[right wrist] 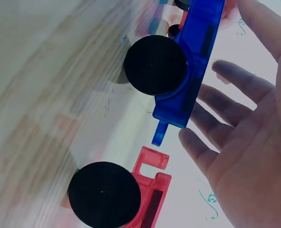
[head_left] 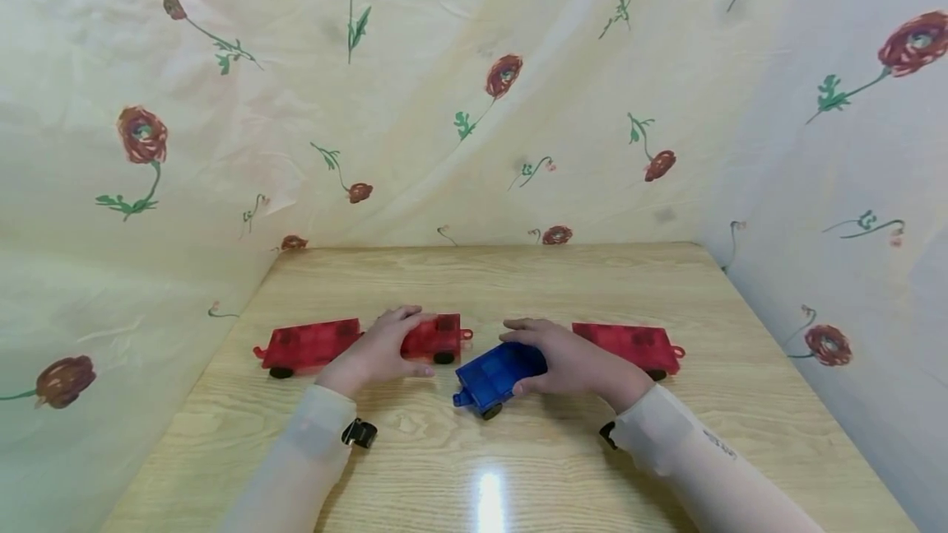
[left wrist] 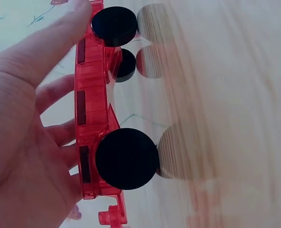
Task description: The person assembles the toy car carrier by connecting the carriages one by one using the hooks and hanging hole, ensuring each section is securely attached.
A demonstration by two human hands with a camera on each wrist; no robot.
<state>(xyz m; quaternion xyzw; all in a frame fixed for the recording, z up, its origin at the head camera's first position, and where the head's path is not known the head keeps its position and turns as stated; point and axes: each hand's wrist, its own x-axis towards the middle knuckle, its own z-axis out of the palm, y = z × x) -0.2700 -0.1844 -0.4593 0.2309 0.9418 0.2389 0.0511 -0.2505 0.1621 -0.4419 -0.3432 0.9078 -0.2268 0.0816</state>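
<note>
Blue wagon (head_left: 492,377) pinched by the right hand (head_left: 569,359), red wagon (head_left: 429,340) gripped by the left hand (head_left: 380,354), wooden tabletop (head_left: 437,475)

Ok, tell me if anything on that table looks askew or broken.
The blue wagon in the right hand looks askew: its left end angles toward the person, out of line with the red wagons, and its left coupling sits apart from theirs. I see nothing broken.
</note>
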